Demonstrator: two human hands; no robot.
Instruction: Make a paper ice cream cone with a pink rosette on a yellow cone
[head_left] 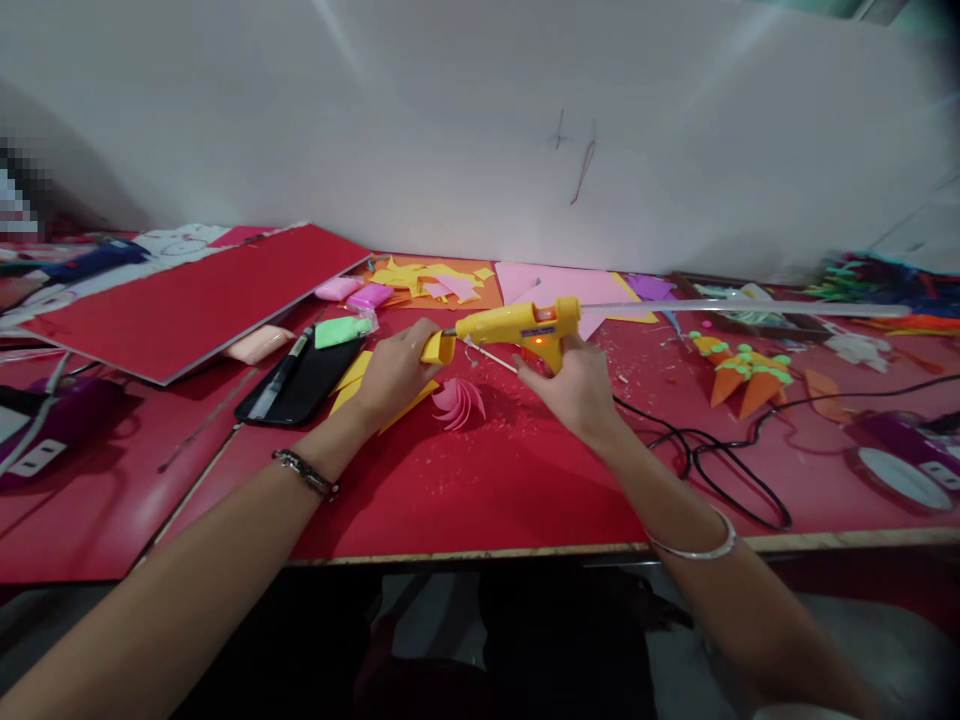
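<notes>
My right hand is wrapped round the handle of a yellow hot glue gun, whose small red light glows and whose long clear glue stick juts out to the right. The gun's nozzle points left at a small yellow paper piece pinched in my left hand. Just below the two hands a pink folded paper fan lies on the red table. More yellow paper sits under my left hand.
A black phone with a pen on it lies left of my hand, beside green and pink clay packs. A red board, paper scraps, orange paper carrots, a black cable and tape rolls surround them.
</notes>
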